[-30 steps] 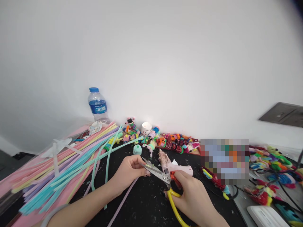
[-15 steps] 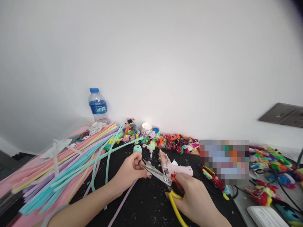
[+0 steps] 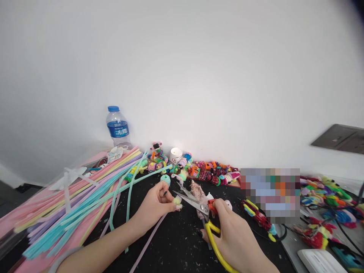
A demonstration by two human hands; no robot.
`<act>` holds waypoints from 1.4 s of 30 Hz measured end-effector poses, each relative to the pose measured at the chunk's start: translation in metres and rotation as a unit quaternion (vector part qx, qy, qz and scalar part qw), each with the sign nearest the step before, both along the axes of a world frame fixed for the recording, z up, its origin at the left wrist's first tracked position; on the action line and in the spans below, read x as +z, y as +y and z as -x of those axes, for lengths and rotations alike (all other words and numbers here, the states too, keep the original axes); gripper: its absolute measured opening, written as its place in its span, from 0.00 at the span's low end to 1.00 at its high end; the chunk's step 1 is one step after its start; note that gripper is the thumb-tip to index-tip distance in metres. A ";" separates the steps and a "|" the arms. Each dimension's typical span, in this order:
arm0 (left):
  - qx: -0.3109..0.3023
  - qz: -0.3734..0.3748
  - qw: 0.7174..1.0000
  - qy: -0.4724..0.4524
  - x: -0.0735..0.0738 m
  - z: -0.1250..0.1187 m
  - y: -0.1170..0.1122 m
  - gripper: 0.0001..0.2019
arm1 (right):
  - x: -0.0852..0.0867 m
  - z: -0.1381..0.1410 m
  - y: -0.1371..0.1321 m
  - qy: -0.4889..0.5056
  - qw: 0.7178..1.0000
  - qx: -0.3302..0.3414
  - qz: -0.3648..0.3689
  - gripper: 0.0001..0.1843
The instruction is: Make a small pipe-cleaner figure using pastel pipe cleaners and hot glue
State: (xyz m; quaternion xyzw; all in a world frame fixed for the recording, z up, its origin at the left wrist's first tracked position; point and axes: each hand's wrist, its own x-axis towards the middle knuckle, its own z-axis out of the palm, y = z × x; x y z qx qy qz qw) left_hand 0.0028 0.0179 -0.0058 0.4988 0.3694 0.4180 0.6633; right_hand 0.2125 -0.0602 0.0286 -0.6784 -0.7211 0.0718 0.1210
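My left hand point(image 3: 157, 203) pinches a small fuzzy piece point(image 3: 177, 200), pale yellow and purple, between thumb and fingertips. In my right hand point(image 3: 234, 231) are scissors point(image 3: 195, 204) with yellow and red-orange handles. Their blades stand apart, with the tips close to the fuzzy piece. Just beyond my left fingers sits a mint-green coil point(image 3: 165, 179) of pipe cleaner. Partly hidden behind the scissors lies a pale pink glue gun point(image 3: 198, 189). A lilac pipe cleaner point(image 3: 149, 242) runs along the black mat below my left hand.
Bundles of pastel pipe cleaners point(image 3: 85, 201) cover the left side. Several colourful fuzzy figures point(image 3: 204, 172) and a paper cup point(image 3: 176, 154) line the wall. A water bottle point(image 3: 118, 127) stands back left. Cables, more fuzzy figures point(image 3: 327, 191) and a white box point(image 3: 320, 261) are at right.
The scissor blades have spread apart and moved slightly right, away from my left fingers. The small fuzzy piece in my left fingertips now shows more clearly.
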 end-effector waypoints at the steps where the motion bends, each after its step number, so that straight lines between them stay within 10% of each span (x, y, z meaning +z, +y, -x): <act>1: 0.000 -0.003 1.000 0.001 0.000 0.000 0.000 0.22 | 0.000 0.002 -0.001 0.002 1.000 0.007 0.001 0.14; 42: 0.011 -0.021 0.998 0.058 0.007 -0.001 -0.001 0.23 | 0.001 0.001 -0.001 0.003 0.999 -0.009 -0.034 0.11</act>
